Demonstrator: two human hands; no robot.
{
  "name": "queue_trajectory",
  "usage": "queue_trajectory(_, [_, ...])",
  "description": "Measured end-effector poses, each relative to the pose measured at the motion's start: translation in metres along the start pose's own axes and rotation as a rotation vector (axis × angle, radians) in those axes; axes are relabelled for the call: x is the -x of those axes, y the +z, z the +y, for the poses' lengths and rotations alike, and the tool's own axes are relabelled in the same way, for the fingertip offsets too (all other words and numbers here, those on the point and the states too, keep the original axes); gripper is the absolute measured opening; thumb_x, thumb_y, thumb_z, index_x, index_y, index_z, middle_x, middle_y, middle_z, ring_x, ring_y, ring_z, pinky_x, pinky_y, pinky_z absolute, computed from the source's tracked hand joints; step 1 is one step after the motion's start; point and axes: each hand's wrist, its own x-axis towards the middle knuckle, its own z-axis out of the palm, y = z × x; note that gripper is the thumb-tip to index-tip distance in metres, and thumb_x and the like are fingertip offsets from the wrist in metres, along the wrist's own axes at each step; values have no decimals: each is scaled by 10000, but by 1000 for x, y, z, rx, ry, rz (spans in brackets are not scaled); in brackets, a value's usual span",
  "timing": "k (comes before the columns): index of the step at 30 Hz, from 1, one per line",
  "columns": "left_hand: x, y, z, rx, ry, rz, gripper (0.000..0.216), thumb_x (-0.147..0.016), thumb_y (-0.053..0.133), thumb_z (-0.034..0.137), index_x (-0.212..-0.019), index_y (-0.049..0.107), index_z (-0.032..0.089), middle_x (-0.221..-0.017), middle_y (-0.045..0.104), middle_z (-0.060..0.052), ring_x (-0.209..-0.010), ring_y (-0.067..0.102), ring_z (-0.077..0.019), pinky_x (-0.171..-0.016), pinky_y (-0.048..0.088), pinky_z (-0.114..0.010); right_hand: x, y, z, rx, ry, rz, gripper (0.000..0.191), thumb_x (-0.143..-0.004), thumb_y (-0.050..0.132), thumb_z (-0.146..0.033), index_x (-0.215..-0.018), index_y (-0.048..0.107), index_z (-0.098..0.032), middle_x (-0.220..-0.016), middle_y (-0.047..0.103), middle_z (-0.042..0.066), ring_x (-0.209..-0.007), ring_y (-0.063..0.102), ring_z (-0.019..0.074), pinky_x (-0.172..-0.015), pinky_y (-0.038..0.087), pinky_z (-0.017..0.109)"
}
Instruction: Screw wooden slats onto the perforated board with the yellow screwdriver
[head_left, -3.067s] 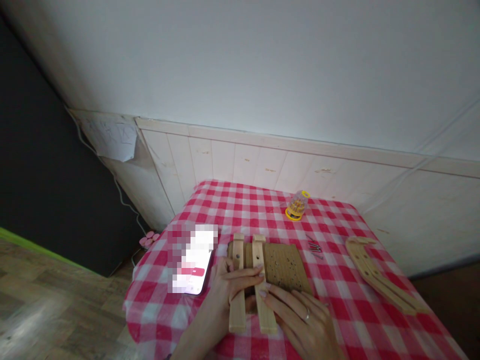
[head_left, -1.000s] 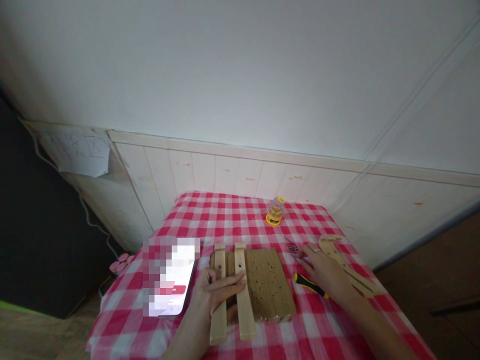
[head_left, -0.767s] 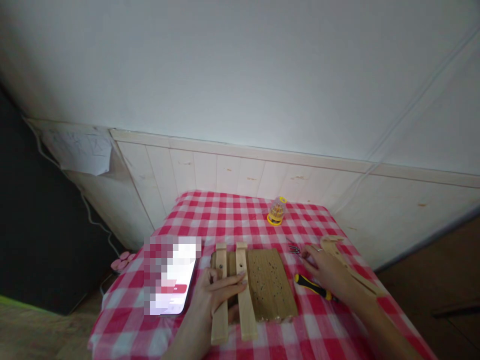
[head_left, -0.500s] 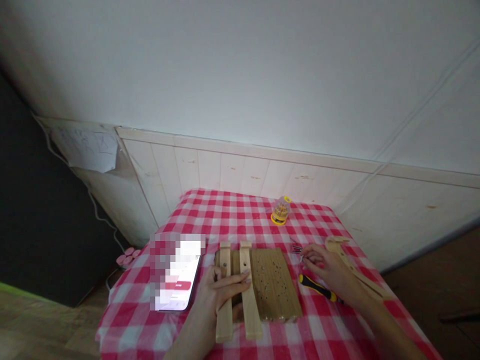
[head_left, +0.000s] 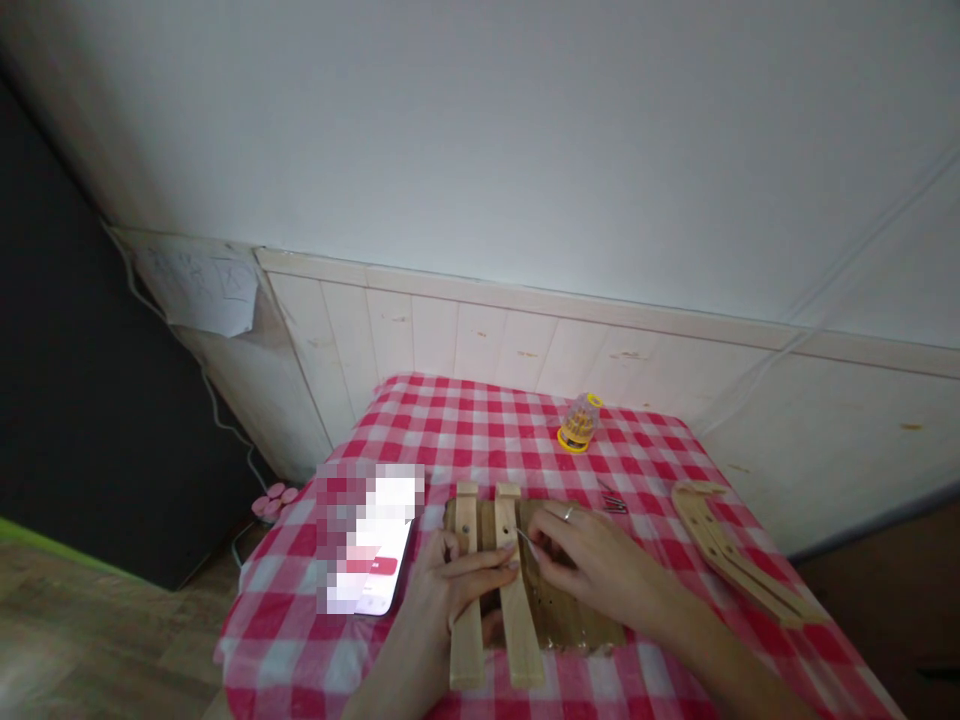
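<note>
My left hand (head_left: 435,610) is closed around two pale wooden strips with hooked far ends, the left strip (head_left: 466,645) and the right strip (head_left: 525,650), pressing them side by side. They lie over the left part of a brown wooden board (head_left: 581,620) pitted with small holes. My right hand (head_left: 592,565) wears a ring and pinches a thin silver screw (head_left: 523,537) beside the dark hole in the right strip. Whether its tip touches the hole I cannot tell. Several loose screws (head_left: 615,503) lie on the cloth beyond my right hand.
A lit phone (head_left: 379,575) lies left of the board on the red-and-white checked tablecloth (head_left: 480,425). At the back stands a clear, yellow-based bit container (head_left: 580,425). Curved wooden pieces (head_left: 739,560) lie near the right edge. A panelled wall (head_left: 450,320) borders the table's back.
My right hand has moved left from beside the loose screws to the right strip, carrying a screw. The yellow-and-black screwdriver is now hidden behind my right arm. My left hand keeps its hold.
</note>
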Motion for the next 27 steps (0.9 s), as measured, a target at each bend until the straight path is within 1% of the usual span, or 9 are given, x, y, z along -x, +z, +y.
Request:
queue_trajectory(1, [-2, -4, 2, -1, 5, -25, 309, -1000, 740, 295, -1308, 750, 280, -1330, 776, -64, -1058, 715, -267, -927, 605, -415, -3, 1, 1, 12, -13, -14, 152, -918, 559, -74, -846, 586, -206, -835, 702, 37, -726, 670, 191, -657, 463, 283])
queue_trajectory(2, [-3, -7, 4, -4, 34, -18, 301, -1006, 730, 302, -1307, 751, 291, -1311, 785, -60, -1052, 709, -267, -917, 607, -410, -6, 1, 2, 23, -22, -27, 145, -926, 553, -81, -857, 587, -203, -833, 701, 39, -732, 669, 193, -657, 457, 285])
queue_trajectory(4, [-3, -8, 5, -1, 8, -18, 356, -1033, 685, 272, -1388, 698, 280, -1366, 754, -81, -1159, 678, -281, -1006, 579, -452, -9, 1, 4, 44, -32, -51, 132, -949, 540, -103, -877, 590, -202, -828, 705, 41, -743, 670, 200, -658, 446, 292])
queue_trajectory(5, [-3, -6, 4, 7, 40, 12, 360, -1032, 685, 267, -1392, 694, 268, -1340, 768, -87, -1146, 682, -280, -988, 588, -444, -10, 1, 6, 56, -34, -61, 130, -959, 532, -113, -886, 592, -202, -825, 708, 41, -746, 671, 203, -658, 443, 295])
queue_trajectory(9, [1, 8, -3, 30, 25, 55, 313, -1030, 689, 267, -1340, 729, 254, -1309, 785, -86, -1094, 704, -269, -943, 608, -417, -14, 2, 9, 102, -55, -61, 148, -1006, 480, -146, -933, 598, -198, -851, 734, 58, -777, 690, 219, -684, 450, 316])
queue_trajectory(13, [5, 18, -10, 13, 27, 66, 310, -1027, 696, 317, -1329, 734, 257, -1297, 789, -91, -1106, 717, -275, -940, 613, -419, -17, 7, 11, 153, -97, -22, 189, -1033, 437, -160, -947, 600, -203, -816, 741, 65, -734, 696, 225, -654, 440, 319])
queue_trajectory(18, [5, 17, -10, -18, 40, 65, 291, -1038, 669, 312, -1314, 744, 259, -1260, 806, -87, -1087, 733, -270, -944, 616, -419, -17, 16, 11, 196, -145, 73, 230, -1021, 408, -129, -1039, 624, -203, -782, 742, 55, -685, 692, 214, -620, 428, 307])
queue_trajectory(22, [0, 8, -4, -18, 30, 25, 311, -1025, 692, 341, -1323, 747, 269, -1258, 805, -95, -1081, 734, -288, -920, 624, -437, -17, 24, 9, 194, -94, 71, 260, -1022, 410, -136, -1077, 651, -216, -796, 769, 45, -666, 699, 194, -597, 412, 282])
queue_trajectory(27, [-5, 2, 3, -14, 6, 4, 303, -1040, 671, 374, -1315, 757, 282, -1236, 814, -85, -1044, 733, -282, -895, 608, -428, -19, 32, 5, 99, 14, 88, 295, -1057, 410, -189, -1104, 701, -212, -855, 811, 51, -692, 732, 186, -619, 434, 267])
